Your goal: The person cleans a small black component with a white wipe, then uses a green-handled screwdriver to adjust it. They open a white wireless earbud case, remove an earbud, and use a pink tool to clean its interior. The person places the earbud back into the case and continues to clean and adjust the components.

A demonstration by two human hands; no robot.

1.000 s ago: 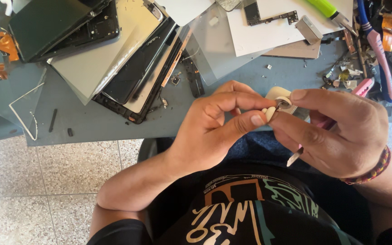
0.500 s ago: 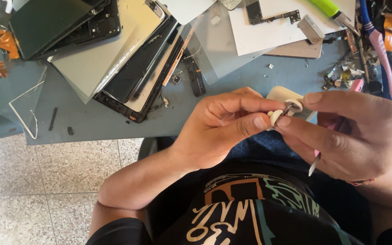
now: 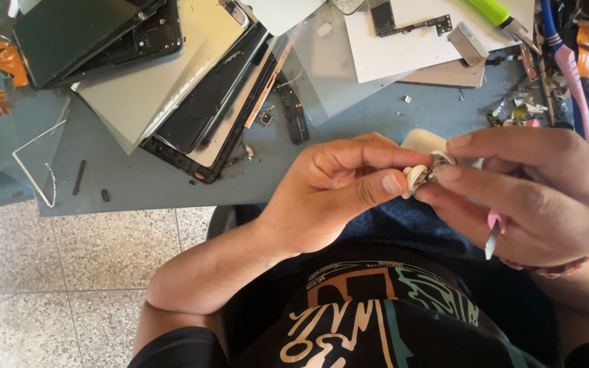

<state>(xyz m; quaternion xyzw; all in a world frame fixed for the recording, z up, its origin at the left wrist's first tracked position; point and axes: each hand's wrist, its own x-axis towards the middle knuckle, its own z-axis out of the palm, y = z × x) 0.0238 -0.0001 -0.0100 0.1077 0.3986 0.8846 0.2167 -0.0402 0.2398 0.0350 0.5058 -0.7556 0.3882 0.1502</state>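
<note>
White plastic earbud [image 3: 417, 178], light and likely fragile, pinched at its rim by both hands, left hand [image 3: 328, 191] and right hand [image 3: 533, 197], above the worktop [image 3: 172, 184] edge.

The right hand [image 3: 533, 197] has drifted rightward and slightly up; its fingertips now close on the small white round earbud-like part [image 3: 417, 178], earlier only beside it.

The earbud [image 3: 417, 178] sat between the left hand [image 3: 335, 194] and right hand [image 3: 533, 197], before the table edge. Stacked screens [image 3: 172, 88] lay far left on the table [image 3: 349, 129], a board [image 3: 407, 20] behind.
</note>
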